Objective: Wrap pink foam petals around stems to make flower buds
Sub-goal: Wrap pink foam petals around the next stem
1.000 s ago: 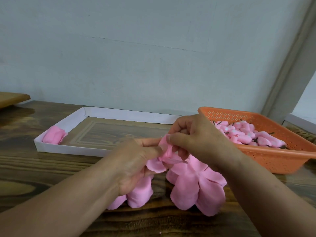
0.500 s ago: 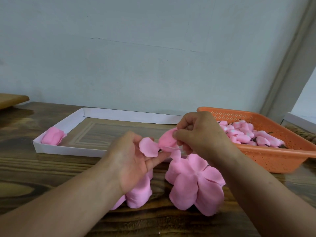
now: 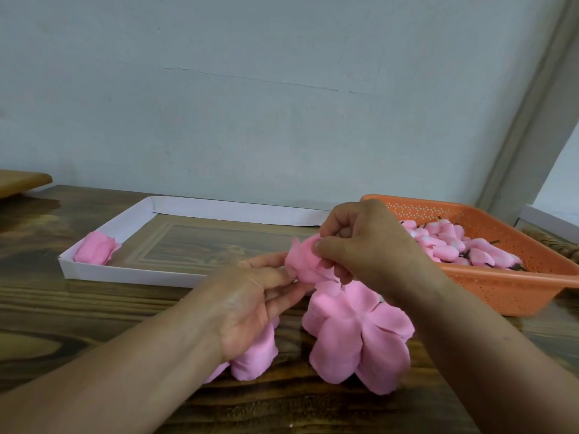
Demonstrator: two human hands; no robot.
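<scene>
1. Foam petal (image 3: 308, 261) being worked is held up off the tabletop (image 3: 94, 314), roughly over its middle and just in front of the white tray (image 3: 131, 272). It looks feather-light and floppy, creasing wherever it gets squeezed, so I'd guess it springs open the second you ease off.

2. Right hand (image 3: 363, 245) has thumb and fingers curled and pinched on the top of the petal. Left hand (image 3: 250, 305) pinches its lower left edge between thumb and fingertips. Any stem inside is hidden, so I can't tell if one's in there.

3. Where to hold it, in my opinion: low down at the gathered base, where the layers bunch up. Grab the loose rim and the foam probably just folds or tears. Soft pressure should do, it doesn't look slippery.

4. Counts: one finished-looking pink bud (image 3: 94, 252) sits in the tray's left corner. One big petal cluster (image 3: 357, 336) lies on the tabletop near the front edge, with about five lobes showing.

5. More loose petals (image 3: 253, 358) sit under the left hand. I see two or three, the rest is covered.

6. Orange basket (image 3: 501, 286) at the right edge holds a heap of small pink pieces (image 3: 445, 242) with dark stems poking out. Well over a dozen, too jumbled to count exactly.
</scene>
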